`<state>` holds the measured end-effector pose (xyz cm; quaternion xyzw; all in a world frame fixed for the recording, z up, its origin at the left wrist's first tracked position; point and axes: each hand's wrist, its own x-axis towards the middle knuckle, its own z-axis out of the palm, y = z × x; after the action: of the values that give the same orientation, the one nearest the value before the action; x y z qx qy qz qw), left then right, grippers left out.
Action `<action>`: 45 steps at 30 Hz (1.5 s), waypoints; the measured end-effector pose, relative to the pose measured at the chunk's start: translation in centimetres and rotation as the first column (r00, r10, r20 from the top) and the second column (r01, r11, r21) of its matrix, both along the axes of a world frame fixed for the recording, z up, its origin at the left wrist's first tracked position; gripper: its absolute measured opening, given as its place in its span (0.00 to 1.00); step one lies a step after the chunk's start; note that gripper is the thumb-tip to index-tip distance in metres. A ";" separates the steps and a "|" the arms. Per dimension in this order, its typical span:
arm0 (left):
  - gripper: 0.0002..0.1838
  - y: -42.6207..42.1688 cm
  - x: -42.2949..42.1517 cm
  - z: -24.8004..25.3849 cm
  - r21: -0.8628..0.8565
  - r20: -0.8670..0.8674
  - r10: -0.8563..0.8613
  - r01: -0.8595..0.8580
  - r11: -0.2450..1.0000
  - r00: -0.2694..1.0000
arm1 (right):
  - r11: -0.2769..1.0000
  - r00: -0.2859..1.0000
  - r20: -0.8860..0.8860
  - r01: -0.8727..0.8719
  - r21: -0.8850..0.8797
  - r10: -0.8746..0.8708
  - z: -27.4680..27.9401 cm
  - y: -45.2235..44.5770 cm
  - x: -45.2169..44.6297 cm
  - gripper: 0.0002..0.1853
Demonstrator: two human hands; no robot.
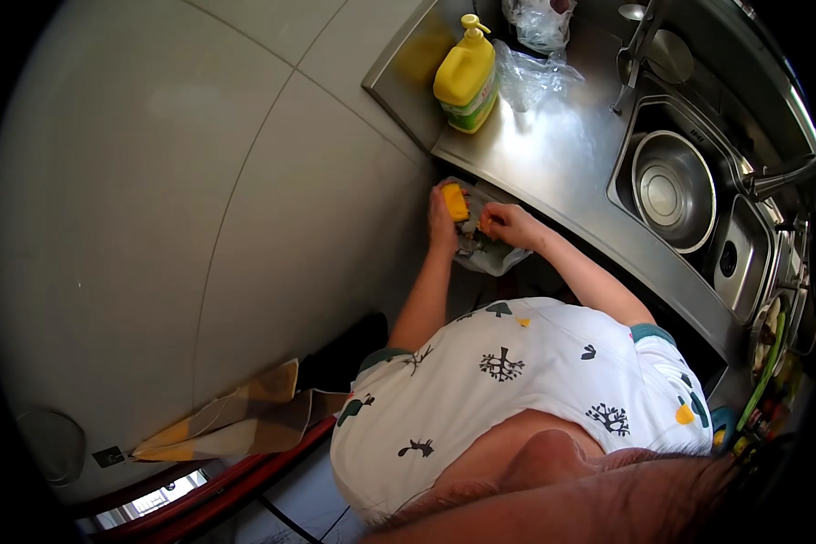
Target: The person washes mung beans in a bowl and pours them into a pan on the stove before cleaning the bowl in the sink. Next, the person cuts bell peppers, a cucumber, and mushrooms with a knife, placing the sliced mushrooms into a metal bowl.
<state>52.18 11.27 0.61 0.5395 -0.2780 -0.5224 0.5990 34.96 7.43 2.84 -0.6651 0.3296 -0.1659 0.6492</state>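
Observation:
My left hand [441, 224] is wrapped round a bright yellow-orange chunk [455, 202], which looks like a piece of pumpkin. It is held over a bin lined with a pale plastic bag [499, 263], below the counter edge. To the right, my right hand [515, 227] has its fingers pinched together on a small orange scrap [485, 223], over the same bin. Dark and pale waste shows inside the bag. What exactly the scrap is, I cannot make out.
A steel counter [553, 172] runs along the right, with a yellow pump bottle [469, 82] and a clear plastic bag [535, 77] on it. Beyond is a sink holding a steel basin [673, 190], beside a faucet [782, 177]. A tiled wall [326, 172] stands close on the left.

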 end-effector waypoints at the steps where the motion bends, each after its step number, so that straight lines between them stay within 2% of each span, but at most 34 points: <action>1: 0.26 0.0 0.7 0.3 -0.034 -0.029 -0.005 0.004 0.999 1.000 | 1.000 1.000 -0.017 -0.002 -0.017 0.002 0.2 0.4 -0.3 0.06; 2: 0.27 -0.1 1.3 0.6 -0.056 -0.050 -0.023 0.021 0.998 0.998 | 1.000 1.000 -0.016 -0.003 -0.018 0.003 -0.1 0.5 -0.4 0.06; 4: 0.27 -0.2 1.8 1.5 -0.089 -0.080 -0.036 0.029 0.996 0.996 | 0.931 0.992 -0.125 -0.015 -0.365 -0.033 -2.0 0.8 -0.4 0.05; 5: 0.28 -0.2 1.8 2.1 -0.121 -0.110 -0.052 0.039 0.992 0.993 | 0.931 0.992 -0.123 -0.013 -0.364 -0.034 -3.0 1.1 -0.4 0.05; 7: 0.29 -0.2 1.9 2.5 -0.143 -0.129 -0.080 0.061 0.988 0.988 | 0.826 0.987 -0.159 -0.100 -0.554 0.013 -4.3 1.6 -0.4 0.05; 11: 0.30 0.1 1.7 2.8 -0.199 -0.150 -0.150 0.118 0.973 0.977 | 0.783 0.982 -0.189 -0.122 -0.610 0.006 -3.4 1.4 -0.8 0.05; 13: 0.29 0.3 1.6 2.6 -0.205 -0.104 -0.151 0.128 0.970 0.983 | 0.810 0.999 -0.040 -0.002 -0.587 -0.027 -0.6 1.3 -0.3 0.05; 14: 0.28 0.3 1.5 2.6 -0.212 -0.057 -0.151 0.135 0.968 0.987 | 0.809 0.999 -0.043 -0.001 -0.588 -0.030 1.1 1.3 -0.2 0.05; 15: 0.28 0.3 1.4 2.7 -0.214 -0.058 -0.154 0.138 0.967 0.986 | 0.864 0.997 0.009 0.070 -0.499 -0.075 3.1 1.4 0.1 0.05; 16: 0.26 0.4 1.2 2.9 -0.213 0.038 -0.150 0.155 0.965 0.988 | 0.905 0.990 0.058 0.140 -0.401 -0.127 4.2 1.5 0.6 0.06; 17: 0.24 0.4 1.0 3.1 -0.212 0.136 -0.146 0.173 0.962 0.980 | 0.903 0.989 0.059 0.146 -0.403 -0.133 4.5 1.5 1.0 0.06; 18: 0.24 0.4 0.9 2.9 -0.211 0.135 -0.153 0.179 0.961 0.979 | 0.899 0.988 0.064 0.153 -0.411 -0.139 4.8 1.4 1.4 0.06; 20: 0.20 0.3 0.5 2.6 -0.146 0.360 -0.120 0.183 0.972 0.925 | 0.891 0.986 0.070 0.169 -0.422 -0.153 4.4 1.0 1.6 0.07; 21: 0.20 0.2 0.2 3.1 -0.148 0.362 -0.126 0.191 0.970 0.924 | 0.844 0.990 0.056 0.140 -0.517 -0.130 4.1 0.6 1.8 0.07; 22: 0.20 0.3 -0.1 3.6 -0.140 0.457 -0.110 0.193 0.971 0.883 | 0.788 0.994 0.038 0.108 -0.606 -0.107 3.8 0.4 1.9 0.07; 23: 0.21 0.5 -0.4 4.0 -0.131 0.546 -0.092 0.193 0.972 0.833 | 0.786 0.993 0.039 0.112 -0.607 -0.111 3.4 0.4 1.8 0.07; 27: 0.20 0.7 -0.9 4.4 -0.120 0.555 -0.107 0.206 0.971 0.825 | 0.789 0.992 -0.001 0.101 -0.606 -0.128 3.9 0.6 1.7 0.05; 30: 0.20 1.0 -1.2 4.1 -0.175 0.620 -0.079 0.236 0.956 0.781 | 0.824 0.989 -0.066 0.073 -0.562 -0.133 3.6 0.7 1.8 0.06; 32: 0.20 1.4 -1.2 4.0 -0.071 0.537 -0.042 0.095 0.993 0.843 | 0.846 0.984 -0.113 0.057 -0.529 -0.137 2.7 0.6 1.8 0.06; 33: 0.20 1.5 -0.9 3.7 -0.071 0.540 -0.048 0.102 0.992 0.841 | 0.868 0.975 -0.145 0.076 -0.492 -0.167 1.9 0.6 1.6 0.07; 34: 0.21 1.5 -0.5 3.5 -0.115 0.273 0.000 0.033 0.993 0.962 | 0.886 0.965 -0.177 0.096 -0.454 -0.195 1.0 0.5 1.5 0.07; 35: 0.22 1.3 0.0 3.2 -0.139 -0.018 0.044 -0.046 0.989 0.999 | 0.883 0.964 -0.173 0.103 -0.458 -0.203 0.2 0.4 1.4 0.07; 36: 0.25 1.1 0.4 3.5 -0.111 -0.179 0.031 -0.051 0.993 0.983 | 0.877 0.952 -0.251 0.034 -0.480 -0.174 -1.0 0.6 1.3 0.07; 37: 0.25 1.1 0.7 3.5 -0.110 -0.177 0.016 -0.035 0.993 0.984 | 0.870 0.932 -0.328 -0.031 -0.492 -0.152 -2.4 1.1 1.1 0.06; 38: 0.26 1.1 1.0 3.2 -0.097 -0.329 -0.064 0.034 0.995 0.942 | 0.871 0.930 -0.326 -0.012 -0.492 -0.171 -4.6 1.7 1.1 0.06; 39: 0.28 1.0 1.3 2.8 -0.089 -0.475 -0.138 0.109 0.990 0.869 | 0.745 0.966 -0.160 0.046 -0.666 -0.203 -7.3 2.4 1.3 0.06; 40: 0.28 1.0 1.1 2.4 -0.086 -0.476 -0.163 0.138 0.987 0.864 | 0.582 0.979 0.008 0.127 -0.804 -0.202 -7.9 3.0 0.9 0.05; 41: 0.26 0.9 0.8 1.9 -0.128 -0.589 -0.222 0.181 0.975 0.777 | 0.575 0.971 0.006 0.147 -0.805 -0.240 -8.4 3.3 0.2 0.05; 42: 0.24 0.5 0.0 1.7 -0.175 -0.691 -0.287 0.231 0.957 0.664 | 0.695 0.983 -0.124 0.003 -0.719 -0.132 -7.8 3.1 -0.4 0.07; 43: 0.22 0.3 -0.8 1.5 -0.136 -0.642 -0.267 0.237 0.962 0.718 | 0.794 0.972 -0.236 -0.129 -0.594 -0.019 -7.4 3.0 -1.3 0.09; 45: 0.16 0.0 -3.4 0.6 -0.107 -0.547 -0.330 0.326 0.939 0.769 | 0.859 0.959 -0.118 0.173 -0.481 -0.258 -6.9 3.7 -4.6 0.13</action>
<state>48.76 11.31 1.16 0.3050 -0.1825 -0.7521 0.5550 30.35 11.17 -4.06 -0.7723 0.4092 -0.2519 0.4155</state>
